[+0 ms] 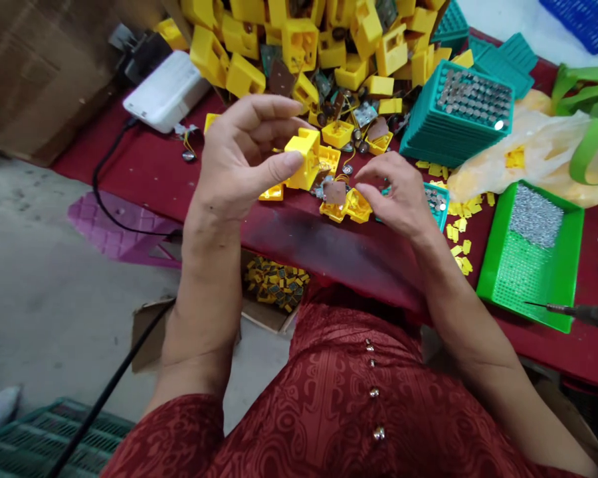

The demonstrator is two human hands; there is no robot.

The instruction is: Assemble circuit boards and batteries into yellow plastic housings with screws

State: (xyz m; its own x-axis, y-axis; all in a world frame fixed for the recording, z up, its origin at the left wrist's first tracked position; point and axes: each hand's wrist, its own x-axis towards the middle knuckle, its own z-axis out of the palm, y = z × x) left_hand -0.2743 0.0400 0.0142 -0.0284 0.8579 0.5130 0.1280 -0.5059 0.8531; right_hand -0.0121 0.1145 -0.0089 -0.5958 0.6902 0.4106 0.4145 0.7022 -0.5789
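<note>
My left hand is closed on a yellow plastic housing, gripped between thumb and fingers a little above the bench. My right hand is beside it with fingers curved and thumb slightly apart, and I see nothing held in it. Its fingertips are close to a small open yellow case. Between the hands lies a brown circuit board with wires and a round silver disc. A teal tray of small round metal parts is partly hidden behind my right hand.
Yellow housings are heaped at the back. Stacked teal trays hold round metal parts. On the right, a green basket contains small metal pieces, with a screwdriver tip over it. A white power box stands at left.
</note>
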